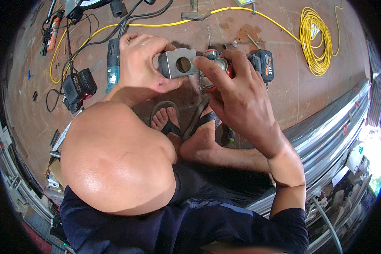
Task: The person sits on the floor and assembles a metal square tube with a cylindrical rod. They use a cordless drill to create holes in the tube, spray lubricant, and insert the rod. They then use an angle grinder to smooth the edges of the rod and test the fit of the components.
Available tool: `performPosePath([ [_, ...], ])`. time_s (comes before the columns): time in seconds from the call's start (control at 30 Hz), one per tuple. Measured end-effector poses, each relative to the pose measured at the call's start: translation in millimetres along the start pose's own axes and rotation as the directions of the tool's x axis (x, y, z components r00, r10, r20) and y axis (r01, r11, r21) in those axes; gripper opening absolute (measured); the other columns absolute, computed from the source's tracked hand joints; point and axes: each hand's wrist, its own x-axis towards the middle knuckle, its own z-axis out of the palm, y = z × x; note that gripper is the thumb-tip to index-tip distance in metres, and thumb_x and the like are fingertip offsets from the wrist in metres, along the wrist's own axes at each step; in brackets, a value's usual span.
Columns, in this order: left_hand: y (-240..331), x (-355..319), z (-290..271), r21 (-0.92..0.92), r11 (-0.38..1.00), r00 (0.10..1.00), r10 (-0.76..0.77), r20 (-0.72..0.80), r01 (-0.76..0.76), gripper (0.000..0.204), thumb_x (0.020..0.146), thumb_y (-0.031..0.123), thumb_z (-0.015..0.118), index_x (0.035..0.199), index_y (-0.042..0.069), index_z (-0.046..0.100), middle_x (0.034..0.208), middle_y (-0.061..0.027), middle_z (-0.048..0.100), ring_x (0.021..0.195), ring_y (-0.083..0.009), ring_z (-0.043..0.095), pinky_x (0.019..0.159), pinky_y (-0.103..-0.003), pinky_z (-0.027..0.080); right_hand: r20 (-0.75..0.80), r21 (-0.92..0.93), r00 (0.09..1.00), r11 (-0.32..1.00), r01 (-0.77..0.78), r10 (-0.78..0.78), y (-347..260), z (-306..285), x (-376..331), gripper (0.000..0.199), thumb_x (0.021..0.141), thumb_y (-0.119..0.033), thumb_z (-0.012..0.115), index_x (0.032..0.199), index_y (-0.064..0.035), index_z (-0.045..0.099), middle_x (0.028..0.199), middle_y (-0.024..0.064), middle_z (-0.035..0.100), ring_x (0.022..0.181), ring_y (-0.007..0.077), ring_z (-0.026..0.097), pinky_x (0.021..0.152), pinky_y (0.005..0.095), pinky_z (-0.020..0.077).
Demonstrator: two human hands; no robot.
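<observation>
My left hand (pixel 142 63) grips a short piece of square metal tube (pixel 178 63), with a large round hole in the face turned up. Fingers lie along its far side and the thumb below it. My right hand (pixel 241 86) is curled close by on the right, its index fingertip at the tube's right edge. Under those fingers are round silver parts with red edges (pixel 206 82), partly covered; what they belong to and how firmly they are held is hard to make out. Just beyond, a drill bit (pixel 209 36) points away from me, beside a black battery pack (pixel 264 65).
A teal power tool (pixel 113 61) lies left of my left hand. Further left sits another black battery pack (pixel 79 86) among cables. A hammer (pixel 194 16) and a yellow cord coil (pixel 315 42) lie beyond. Wrapped metal lengths (pixel 330 114) line the right side; my sandalled feet (pixel 167 118) are below.
</observation>
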Motion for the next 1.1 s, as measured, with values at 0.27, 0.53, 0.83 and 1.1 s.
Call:
performPosePath([
  [0.27,10.5,1.8,-4.5,-0.186,0.911,0.908,-0.308,0.285,0.367,0.062,0.053,0.041,0.104,0.095,0.005,0.075,0.093,-0.0141,0.075,0.098,-0.0361,0.070,0.099,-0.046,0.052,-0.052,0.044,0.999,0.999,0.001,0.002,1.7,4.5,-0.3,0.071,0.084,-0.011,0.081,0.149,-0.0324,0.064,0.135,0.0165,0.060,0.117,0.0373,0.068,0.088,0.0500,0.0581],
  [0.53,-0.2,-4.6,4.0,-0.192,0.962,0.965,-0.151,0.213,0.193,0.068,0.053,0.043,0.108,0.101,0.006,0.078,0.098,-0.0134,0.076,0.099,-0.0342,0.070,0.097,-0.044,0.053,-0.057,0.053,0.998,0.999,0.006,-0.003,0.2,3.2,1.4,0.067,0.086,-0.013,0.081,0.148,-0.0322,0.065,0.134,0.0162,0.061,0.117,0.0371,0.068,0.090,0.0498,0.0579],
  [0.83,2.2,-9.9,9.6,-0.323,0.901,0.949,-0.227,0.218,0.289,0.067,0.058,0.030,0.109,0.115,0.009,0.081,0.110,-0.0087,0.081,0.113,-0.0281,0.073,0.108,-0.041,0.053,-0.055,0.103,0.998,0.995,0.002,0.004,-5.0,-1.8,0.6,0.072,0.082,-0.009,0.081,0.148,-0.0317,0.065,0.135,0.0170,0.061,0.118,0.0383,0.068,0.091,0.0501,0.0583],
  [1.1,5.0,-9.2,9.6,-0.199,0.953,0.973,-0.213,0.091,0.227,0.066,0.055,0.033,0.108,0.110,0.008,0.080,0.105,-0.0092,0.080,0.105,-0.0281,0.072,0.099,-0.041,0.056,-0.069,0.086,0.996,0.995,-0.042,0.048,-3.1,1.5,0.7,0.076,0.080,-0.008,0.082,0.150,-0.0326,0.064,0.136,0.0172,0.061,0.120,0.0392,0.067,0.092,0.0508,0.0581],
])
